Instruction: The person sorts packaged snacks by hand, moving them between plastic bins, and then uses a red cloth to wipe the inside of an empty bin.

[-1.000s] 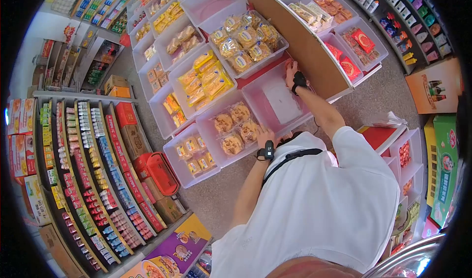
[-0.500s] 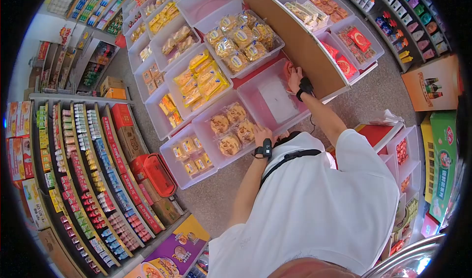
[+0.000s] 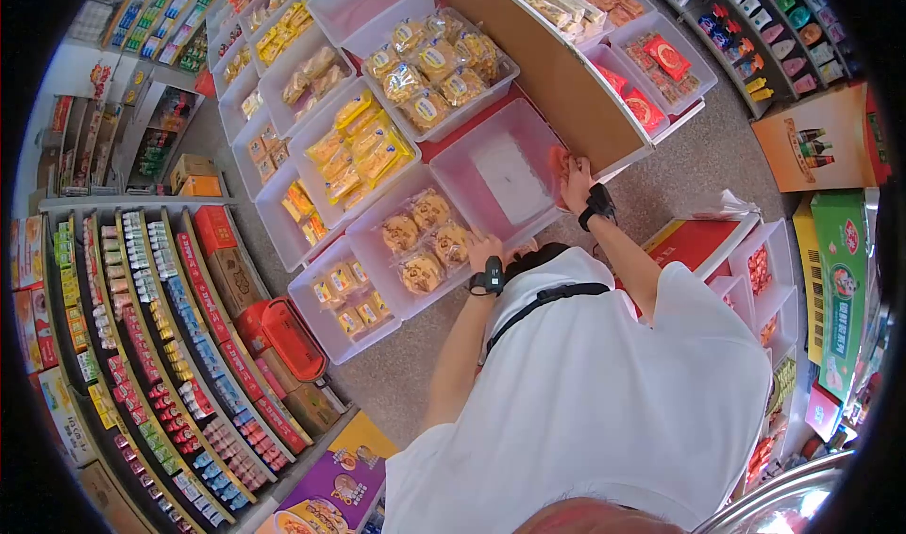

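A clear plastic bin (image 3: 451, 191) stands in front of me, with a white rectangular patch (image 3: 510, 171) on its bottom. At its right wall, my right hand (image 3: 576, 187) is closed on a crumpled pink cloth (image 3: 558, 164), pressed against the plastic. My left hand (image 3: 484, 253) has its fingers curled over the front rim, where this bin meets the neighbouring one. Beside those fingers, several round wrapped cookies (image 3: 425, 237) lie in the neighbouring bin; part of the left hand's grip is hidden. Both wrists wear black bands.
More bins hold yellow packs (image 3: 363, 157), wrapped pastries (image 3: 434, 62) and small yellow-white packs (image 3: 351, 298). A brown board (image 3: 557, 72) rises along the right side. A red basket (image 3: 293, 339) and stocked shelves (image 3: 179, 345) stand left, and a red-topped stand (image 3: 689, 249) is right.
My right hand has drawn the pink cloth along the bin's right wall toward me. My left hand stays at the front rim. The whole view has shifted slightly.
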Tool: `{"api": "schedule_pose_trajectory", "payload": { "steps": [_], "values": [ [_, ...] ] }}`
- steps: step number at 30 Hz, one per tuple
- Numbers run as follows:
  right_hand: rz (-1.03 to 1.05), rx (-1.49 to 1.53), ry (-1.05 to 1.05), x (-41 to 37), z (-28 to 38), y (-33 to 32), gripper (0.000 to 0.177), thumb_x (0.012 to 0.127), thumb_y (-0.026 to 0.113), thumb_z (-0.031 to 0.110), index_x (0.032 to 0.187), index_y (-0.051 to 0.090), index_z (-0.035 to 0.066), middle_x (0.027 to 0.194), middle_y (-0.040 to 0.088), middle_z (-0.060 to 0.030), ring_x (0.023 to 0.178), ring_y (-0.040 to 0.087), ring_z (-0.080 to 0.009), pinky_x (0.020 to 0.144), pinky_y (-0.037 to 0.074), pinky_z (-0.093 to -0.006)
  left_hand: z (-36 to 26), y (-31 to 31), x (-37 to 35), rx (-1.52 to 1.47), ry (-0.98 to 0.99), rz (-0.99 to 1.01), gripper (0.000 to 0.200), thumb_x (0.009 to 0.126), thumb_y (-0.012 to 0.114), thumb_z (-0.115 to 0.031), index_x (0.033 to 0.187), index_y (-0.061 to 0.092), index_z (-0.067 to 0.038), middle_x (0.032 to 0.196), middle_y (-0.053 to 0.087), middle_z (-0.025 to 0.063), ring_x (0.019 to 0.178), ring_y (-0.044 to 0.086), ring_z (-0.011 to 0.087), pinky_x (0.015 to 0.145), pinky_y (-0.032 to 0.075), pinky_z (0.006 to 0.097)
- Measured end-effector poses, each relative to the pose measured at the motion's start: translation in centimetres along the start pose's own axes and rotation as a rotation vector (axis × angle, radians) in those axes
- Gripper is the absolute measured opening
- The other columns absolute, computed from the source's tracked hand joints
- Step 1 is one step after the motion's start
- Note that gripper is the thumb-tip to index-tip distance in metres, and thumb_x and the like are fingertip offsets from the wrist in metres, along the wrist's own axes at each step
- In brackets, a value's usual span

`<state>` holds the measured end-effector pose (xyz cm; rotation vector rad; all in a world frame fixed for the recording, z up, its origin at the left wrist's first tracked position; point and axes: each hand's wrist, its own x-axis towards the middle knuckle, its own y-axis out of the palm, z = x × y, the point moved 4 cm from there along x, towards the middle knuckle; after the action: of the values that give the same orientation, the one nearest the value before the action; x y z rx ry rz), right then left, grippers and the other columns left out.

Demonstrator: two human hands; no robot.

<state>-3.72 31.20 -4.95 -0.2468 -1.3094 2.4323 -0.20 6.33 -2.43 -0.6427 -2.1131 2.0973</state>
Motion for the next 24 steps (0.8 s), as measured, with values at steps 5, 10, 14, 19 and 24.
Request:
{"api": "schedule_pose_trajectory", "payload": {
  "steps": [5,10,14,19,24],
  "values": [
    [-0.055,0.037,-0.055,-1.5,-1.8,0.4,0.04,0.076,0.057,0.01,0.113,0.045,0.0,0.112,0.041,-0.0247,0.087,0.055,-0.041,0.071,0.048,-0.0459,0.1,0.0,-0.2,0.004,-0.008,-0.004,0.072,0.067,0.064,-0.055,0.101,0.058,0.008,0.119,0.046,0.033,0.109,0.048,0.0409,0.095,0.035,0.0444],
    [-0.091,-0.014,-0.077,-3.4,-0.5,-2.4,0.037,0.078,0.058,0.015,0.11,0.047,0.001,0.105,0.045,-0.0267,0.085,0.054,-0.042,0.073,0.047,-0.0442,0.2,0.1,-0.2,0.018,-0.005,-0.019,0.072,0.067,0.064,-0.054,0.102,0.057,0.008,0.121,0.044,0.033,0.109,0.049,0.0405,0.095,0.034,0.0449],
    [-0.035,-0.035,0.082,-4.2,-0.8,-3.1,0.04,0.078,0.058,0.016,0.112,0.049,-0.002,0.105,0.047,-0.0241,0.089,0.054,-0.038,0.076,0.047,-0.0403,0.1,0.1,-0.2,0.05,0.003,0.009,0.073,0.067,0.064,-0.054,0.104,0.056,0.009,0.122,0.043,0.0329,0.108,0.049,0.0407,0.095,0.034,0.0454],
    [0.035,-0.082,0.156,-4.4,-0.7,-3.6,0.051,0.08,0.055,0.02,0.123,0.039,-0.001,0.108,0.046,-0.0233,0.09,0.054,-0.0383,0.076,0.047,-0.0419,0.1,-0.6,-0.3,0.008,0.019,0.018,0.073,0.066,0.066,-0.052,0.105,0.055,0.009,0.123,0.043,0.0325,0.109,0.048,0.0402,0.095,0.035,0.0439],
    [0.002,-0.041,0.104,-4.6,-0.9,-3.1,0.059,0.075,0.061,0.023,0.124,0.036,0.002,0.106,0.045,-0.023,0.09,0.053,-0.041,0.074,0.048,-0.0453,1.4,-0.6,-0.3,-0.063,0.096,0.053,0.075,0.061,0.072,-0.047,0.108,0.053,0.009,0.124,0.043,0.0305,0.11,0.047,0.0384,0.093,0.036,0.0429]
  ]
}}
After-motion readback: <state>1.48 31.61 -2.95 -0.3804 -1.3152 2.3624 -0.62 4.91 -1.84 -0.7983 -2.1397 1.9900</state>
